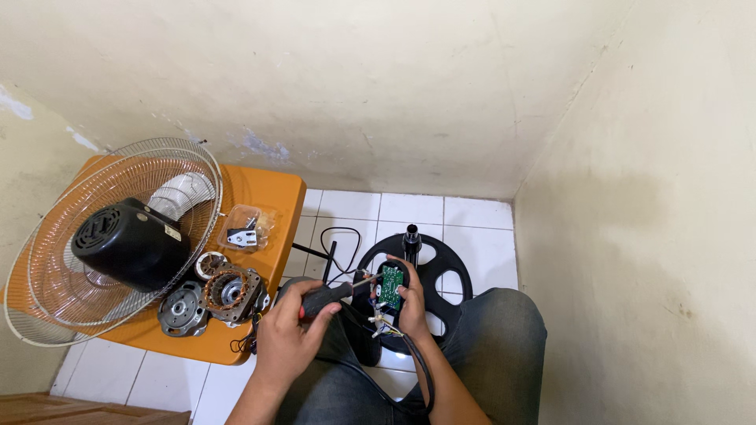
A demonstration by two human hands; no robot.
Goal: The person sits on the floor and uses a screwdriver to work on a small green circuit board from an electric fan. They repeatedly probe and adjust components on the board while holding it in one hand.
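My left hand [291, 334] grips a screwdriver [331, 295] with a black and red handle, its thin metal shaft pointing right toward a small green circuit board [390, 284]. My right hand [411, 311] holds that board in its black housing above my lap, with coloured wires and a black cable [417, 370] hanging down from it. The screwdriver tip sits at the board's left edge.
An orange low table [268, 197] at left carries a wire fan guard [47, 315] with a black motor cover [130, 244], a bare motor stator [231, 291], a round metal end plate [183, 308] and a clear bag of small parts [246, 228]. A black round fan base [449, 264] lies on the white tiled floor. Walls close in at right.
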